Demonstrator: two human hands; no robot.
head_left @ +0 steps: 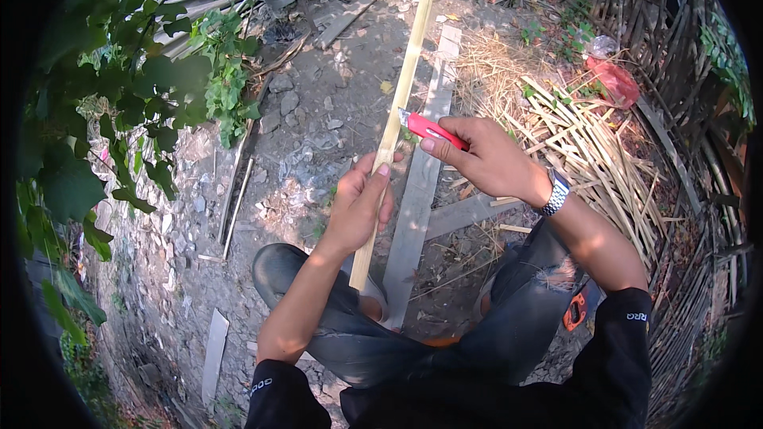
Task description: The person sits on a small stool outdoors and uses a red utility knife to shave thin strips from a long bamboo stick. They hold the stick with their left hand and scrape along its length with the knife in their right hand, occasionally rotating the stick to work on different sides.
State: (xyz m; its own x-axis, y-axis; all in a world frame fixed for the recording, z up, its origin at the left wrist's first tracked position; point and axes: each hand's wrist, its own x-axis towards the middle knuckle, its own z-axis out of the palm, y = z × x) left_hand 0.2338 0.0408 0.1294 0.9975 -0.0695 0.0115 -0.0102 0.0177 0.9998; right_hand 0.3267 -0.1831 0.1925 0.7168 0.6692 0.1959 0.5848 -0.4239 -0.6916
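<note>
Black shirt cloth (445, 405) is showing below the long, flat, pale-yellow wooden strip (412, 56). The left hand (358, 206) is gripping the strip's lower part, fingers curling around it; the right hand's (493, 155) fingers are clasping a red-handled utility knife (437, 132), blade meeting the strip's right edge. Stone-strewn grey dirt (342, 87) is opening out left of the strip; a grey wooden plank (412, 230) is lying just right, a heap of thin pale sticks (608, 171) farther right. Green vines (159, 79) are hanging far left, a stick fence (628, 0) standing far right.
</note>
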